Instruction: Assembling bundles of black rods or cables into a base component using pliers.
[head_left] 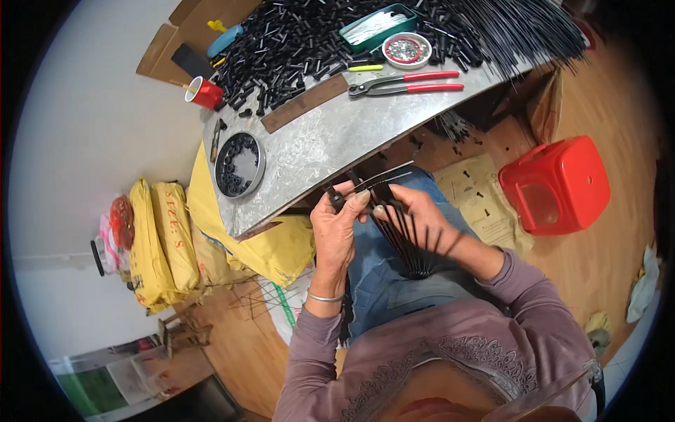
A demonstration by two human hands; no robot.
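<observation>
The left hand (335,228) is grasping a black tube (335,199); right of it, the right hand (424,211) is pinching black rods (416,270) slanting toward the lap (373,285).

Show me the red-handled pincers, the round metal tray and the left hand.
Red-handled pincers (427,88), head view: lower handle's red grip.
Round metal tray (245,164), head view: bare floor.
Left hand (336,228), head view: thumb base.

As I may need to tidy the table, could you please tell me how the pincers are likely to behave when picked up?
The pincers will probably feel heavy for their size, since the head looks like solid metal. The long red handles seem stiff, though they may swing apart. Lying flat, the tool seems unlikely to roll.
</observation>
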